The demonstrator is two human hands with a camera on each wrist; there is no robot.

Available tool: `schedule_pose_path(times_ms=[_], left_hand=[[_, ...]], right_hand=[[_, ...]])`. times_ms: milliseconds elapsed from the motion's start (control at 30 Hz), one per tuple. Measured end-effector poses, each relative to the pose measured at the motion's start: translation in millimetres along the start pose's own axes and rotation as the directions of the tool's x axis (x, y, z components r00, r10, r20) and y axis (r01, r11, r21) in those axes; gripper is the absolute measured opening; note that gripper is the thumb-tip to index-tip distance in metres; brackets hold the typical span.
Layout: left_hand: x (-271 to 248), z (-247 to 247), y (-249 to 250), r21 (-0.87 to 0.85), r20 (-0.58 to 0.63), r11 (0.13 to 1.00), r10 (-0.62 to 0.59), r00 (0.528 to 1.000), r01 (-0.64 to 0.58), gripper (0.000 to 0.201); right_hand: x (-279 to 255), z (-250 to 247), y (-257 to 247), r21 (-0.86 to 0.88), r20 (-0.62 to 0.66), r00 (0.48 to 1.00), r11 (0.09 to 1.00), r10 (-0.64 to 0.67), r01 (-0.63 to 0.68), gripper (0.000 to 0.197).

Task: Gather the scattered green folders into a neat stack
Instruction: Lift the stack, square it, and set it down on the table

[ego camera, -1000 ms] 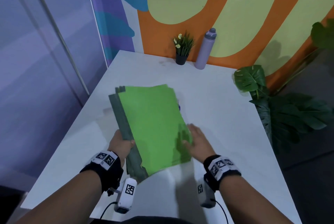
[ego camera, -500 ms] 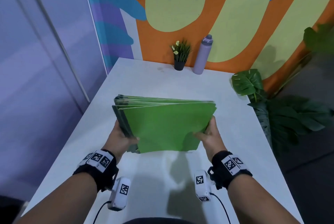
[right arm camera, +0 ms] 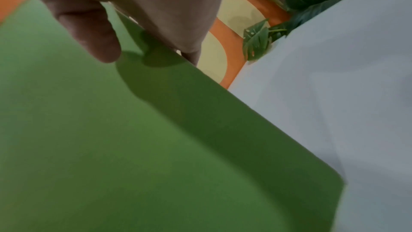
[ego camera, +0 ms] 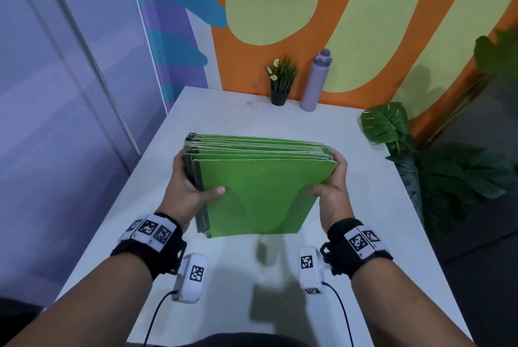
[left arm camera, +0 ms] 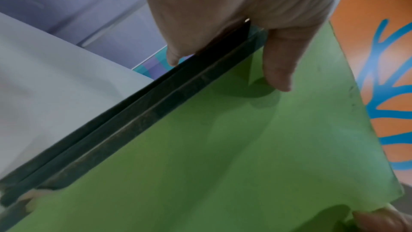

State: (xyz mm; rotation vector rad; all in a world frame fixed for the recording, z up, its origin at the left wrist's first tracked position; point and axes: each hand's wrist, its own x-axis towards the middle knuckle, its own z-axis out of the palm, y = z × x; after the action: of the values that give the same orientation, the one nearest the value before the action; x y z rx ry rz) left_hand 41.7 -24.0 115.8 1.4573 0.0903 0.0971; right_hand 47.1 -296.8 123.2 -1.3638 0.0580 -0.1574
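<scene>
Several green folders [ego camera: 260, 187] are bunched together and stand on their lower edge on the white table [ego camera: 252, 276], tilted toward me. My left hand [ego camera: 190, 187] grips the bundle's left side along the dark spines [left arm camera: 138, 117], thumb on the front cover [left arm camera: 245, 147]. My right hand [ego camera: 333, 187] grips the right side, thumb on the front cover [right arm camera: 111, 138] and fingers wrapped behind. The folders' top edges fan slightly apart.
A small potted plant [ego camera: 281, 82] and a lilac bottle [ego camera: 315, 82] stand at the table's far edge against the painted wall. Large leafy plants [ego camera: 437, 167] sit off the table's right side. A pale wall runs along the left.
The folders went from lying flat under my hands to being lifted upright on edge. Both hands shifted to the bundle's sides and now grip it higher up.
</scene>
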Motion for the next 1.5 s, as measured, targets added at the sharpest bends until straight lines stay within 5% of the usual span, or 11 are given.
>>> schedule_pose_path(times_ms=[100,233,400,533,733,933,1166,1366,1500], left_hand=[[3,0,8,-0.019,0.045,1.0,0.015,0.999,-0.014,0.097],[8,-2,9,0.062,0.02,0.998,0.005,1.0,-0.006,0.074],[8,-5,4,0.053,0.024,0.998,-0.029,0.999,0.028,0.086],[12,-1,-1,0.069,0.02,0.997,-0.047,0.999,0.046,0.075],[9,5,18,-0.009,-0.013,0.996,0.086,0.996,-0.086,0.084],[12,31,47,0.137,-0.29,0.971,0.231,0.929,-0.198,0.012],[16,30,30,0.299,-0.312,0.896,0.417,0.854,-0.329,0.038],[12,14,13,0.234,-0.148,0.944,0.273,0.95,-0.234,0.079],[10,3,-5,0.232,-0.094,0.969,0.109,0.99,-0.084,0.089]], right_hand=[[3,5,-12,0.007,0.012,0.996,0.996,-0.092,0.092,0.085],[3,12,-13,0.074,0.053,0.997,0.996,-0.06,0.056,0.076],[4,14,-9,0.089,0.033,0.999,0.995,-0.04,0.037,0.078],[1,21,-3,0.038,0.069,0.998,0.999,-0.013,0.011,0.07],[2,13,-5,-0.217,0.084,0.969,0.945,-0.232,0.245,0.083],[5,23,-11,-0.433,0.134,0.866,0.757,-0.482,0.489,0.051],[6,26,-3,-0.473,0.078,0.888,0.767,-0.454,0.434,0.048],[4,19,5,-0.122,0.016,0.992,0.985,-0.125,0.126,0.059],[-2,10,25,-0.24,0.042,0.998,0.971,0.038,-0.027,0.039]])
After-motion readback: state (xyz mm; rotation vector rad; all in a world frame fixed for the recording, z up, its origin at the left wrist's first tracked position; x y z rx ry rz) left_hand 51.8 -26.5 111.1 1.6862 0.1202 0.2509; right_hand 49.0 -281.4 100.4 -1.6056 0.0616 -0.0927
